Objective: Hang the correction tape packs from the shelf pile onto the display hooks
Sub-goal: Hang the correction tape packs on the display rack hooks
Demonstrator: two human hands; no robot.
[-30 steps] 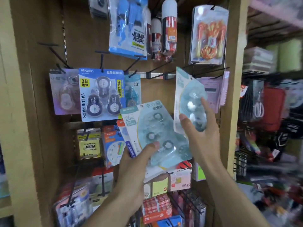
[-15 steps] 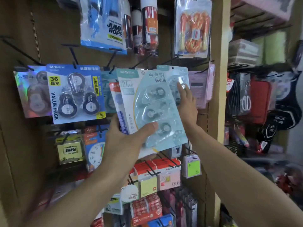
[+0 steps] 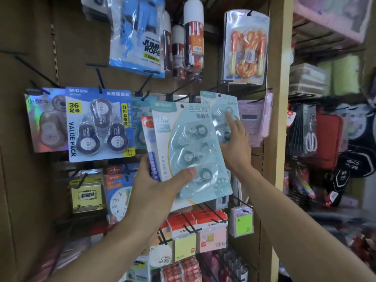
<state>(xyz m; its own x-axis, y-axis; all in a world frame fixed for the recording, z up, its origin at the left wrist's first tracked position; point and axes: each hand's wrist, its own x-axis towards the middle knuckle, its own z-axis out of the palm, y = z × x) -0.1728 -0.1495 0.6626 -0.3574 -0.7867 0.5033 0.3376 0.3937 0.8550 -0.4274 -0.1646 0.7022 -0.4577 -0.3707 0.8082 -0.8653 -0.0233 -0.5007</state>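
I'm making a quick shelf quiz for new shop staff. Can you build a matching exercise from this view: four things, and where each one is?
Things:
1. left hand
2. right hand
3. blue value pack
4. orange jump rope pack

Places:
A. hanging top right, by the wooden upright
B. holding a stack of light blue packs
C. hanging left of the held stack
D. fingers on a light blue pack at a hook

Pairs: 1-B, 2-D, 3-C, 4-A
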